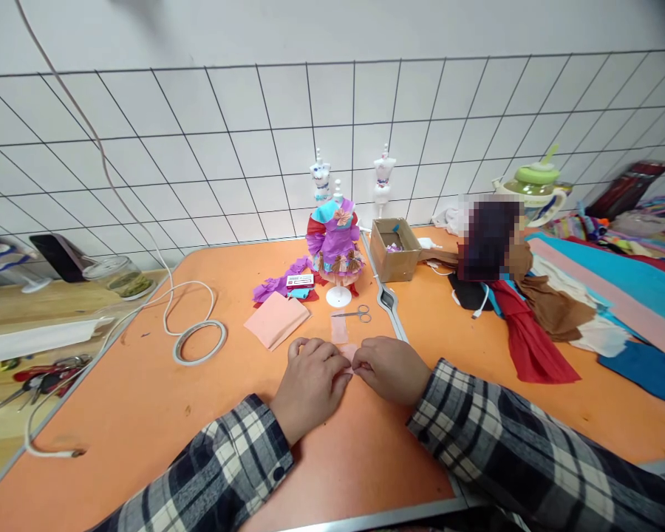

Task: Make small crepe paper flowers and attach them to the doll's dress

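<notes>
Both hands meet over a small piece of pale pink crepe paper [348, 353] low on the orange table. My left hand [317, 378] has its fingers bent and pinched on the paper's left side. From the right, my right hand [392, 368] pinches the same piece, fingertips close to the left ones. Part of the paper is hidden under the fingers. Just beyond lies another pale pink strip [339, 329], with small scissors [360, 314] across its far end. A folded pink paper sheet [277, 319] rests to the left. A miniature dress form [337, 251] wears a purple paper dress.
Behind stand two bare-looking mini dress forms [384, 177] and a small cardboard box [396, 258]. A tape roll [199, 342] and white cable [169, 295] lie left. Coloured crepe papers [537, 332] cover the right side. A metal seam [388, 295] crosses the orange table [199, 428].
</notes>
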`<state>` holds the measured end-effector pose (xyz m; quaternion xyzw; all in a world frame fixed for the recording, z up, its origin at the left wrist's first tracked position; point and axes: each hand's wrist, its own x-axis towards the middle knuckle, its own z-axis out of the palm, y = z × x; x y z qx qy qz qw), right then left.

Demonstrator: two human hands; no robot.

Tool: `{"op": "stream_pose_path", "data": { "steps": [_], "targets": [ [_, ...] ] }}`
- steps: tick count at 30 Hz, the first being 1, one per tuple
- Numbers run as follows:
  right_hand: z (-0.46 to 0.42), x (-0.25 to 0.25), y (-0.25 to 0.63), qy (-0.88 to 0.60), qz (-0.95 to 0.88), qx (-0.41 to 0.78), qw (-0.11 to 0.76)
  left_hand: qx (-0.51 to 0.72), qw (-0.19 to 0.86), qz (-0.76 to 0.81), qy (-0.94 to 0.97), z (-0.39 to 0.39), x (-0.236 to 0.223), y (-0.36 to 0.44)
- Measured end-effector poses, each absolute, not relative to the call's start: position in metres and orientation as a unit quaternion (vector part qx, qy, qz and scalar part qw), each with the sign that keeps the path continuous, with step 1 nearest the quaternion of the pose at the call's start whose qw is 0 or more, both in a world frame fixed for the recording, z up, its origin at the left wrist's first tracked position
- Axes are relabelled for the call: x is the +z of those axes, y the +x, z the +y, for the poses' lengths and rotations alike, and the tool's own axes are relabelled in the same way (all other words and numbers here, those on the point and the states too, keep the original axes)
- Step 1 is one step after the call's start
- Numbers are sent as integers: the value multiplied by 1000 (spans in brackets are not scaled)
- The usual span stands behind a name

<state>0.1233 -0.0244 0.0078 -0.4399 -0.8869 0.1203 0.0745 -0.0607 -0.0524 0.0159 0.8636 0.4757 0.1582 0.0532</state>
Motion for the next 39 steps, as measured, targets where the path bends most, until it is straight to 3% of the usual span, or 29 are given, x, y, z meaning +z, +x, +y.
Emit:
{"op": "stream_pose_path", "data": {
  "steps": [15, 24, 39],
  "targets": [
    [-27, 12, 122, -452, -880, 130, 59, 154, 60, 469, 868, -52, 19, -60],
    [-24, 9, 124, -464, -853, 214, 108, 156, 64, 471, 866, -52, 18, -61],
    [-26, 14, 123, -465, -869, 156, 69, 163, 68, 477, 861, -52, 15, -59]
  ]
}}
